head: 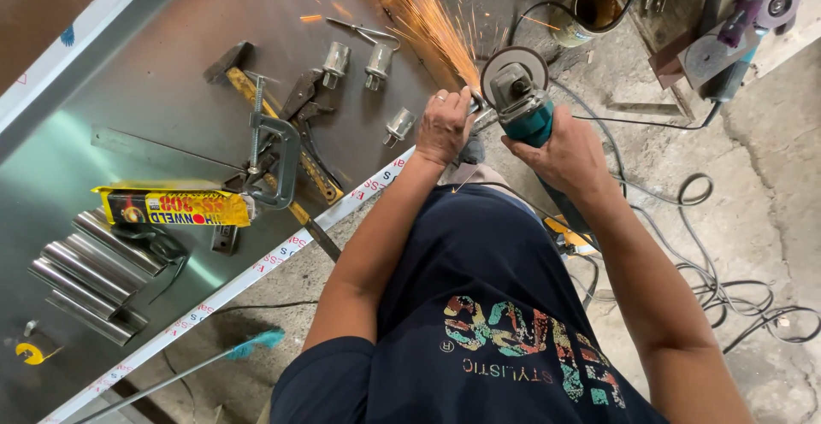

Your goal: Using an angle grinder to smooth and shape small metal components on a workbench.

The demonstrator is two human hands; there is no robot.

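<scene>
Teal angle grinder (523, 103) is gripped in the right hand (564, 155) — disc at the sheet edge, sparks (419, 14) thrown away from the body. Left hand (445, 125) presses down on the steel sheet (171, 73) beside the disc — steadying it, apart from the right hand.

You stand on a rough grey concrete floor (770, 185), cracked and stained, with black cables (727, 287) looping across it at right. A large stainless steel sheet table (171, 31) fills the left side, its near edge carrying white protective film (222, 291). Its surface reflects soft daylight. At far right, metal scrap (701, 52) lies against the floor.
</scene>
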